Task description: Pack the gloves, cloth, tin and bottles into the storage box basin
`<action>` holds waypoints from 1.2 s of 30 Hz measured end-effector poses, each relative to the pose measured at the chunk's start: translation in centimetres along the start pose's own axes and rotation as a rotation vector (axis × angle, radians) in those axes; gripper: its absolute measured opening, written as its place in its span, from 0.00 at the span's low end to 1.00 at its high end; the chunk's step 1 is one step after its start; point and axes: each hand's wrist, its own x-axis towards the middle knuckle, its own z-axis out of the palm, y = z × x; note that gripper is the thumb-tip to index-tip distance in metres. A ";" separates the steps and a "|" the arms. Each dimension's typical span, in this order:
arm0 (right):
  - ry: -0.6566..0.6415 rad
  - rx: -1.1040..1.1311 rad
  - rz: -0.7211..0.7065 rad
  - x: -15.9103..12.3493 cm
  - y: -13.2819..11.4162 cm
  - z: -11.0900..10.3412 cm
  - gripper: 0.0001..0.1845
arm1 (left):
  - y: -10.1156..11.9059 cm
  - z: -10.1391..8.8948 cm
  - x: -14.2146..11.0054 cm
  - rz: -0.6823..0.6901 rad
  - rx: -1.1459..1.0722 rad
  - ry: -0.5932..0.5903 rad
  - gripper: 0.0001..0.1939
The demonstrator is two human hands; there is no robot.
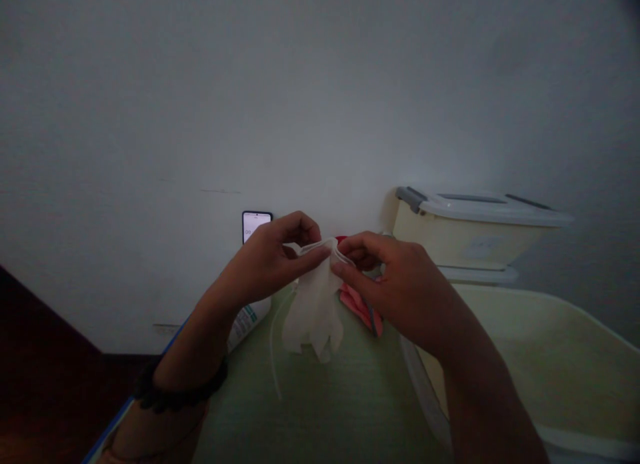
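A thin white disposable glove [316, 307] hangs with its fingers pointing down over a pale green table [350, 397]. My left hand [267, 261] pinches the left side of the glove's cuff. My right hand [395, 281] pinches the right side of the cuff, and the two hands hold it stretched between them. A dark beaded bracelet [175, 392] sits on my left wrist.
A phone [255, 224] with a lit screen leans on the white wall behind my hands. A red and pink item [360, 304] lies under my right hand. A cream lidded plastic box [475, 234] stands at the right. A large cream tub [550, 357] fills the lower right.
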 end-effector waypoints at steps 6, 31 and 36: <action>-0.023 0.023 0.013 0.2 0.1 0.0 0.10 | 0.2 -0.6 -0.3 0.074 -0.060 -0.163 0.08; 0.005 0.029 -0.193 0.4 0.5 -0.1 0.03 | 0.1 -1.1 -0.2 0.063 -0.026 -0.176 0.11; 0.030 -0.035 -0.226 0.5 0.6 -0.3 0.01 | -0.4 -0.9 -0.2 -0.026 -0.056 -0.059 0.13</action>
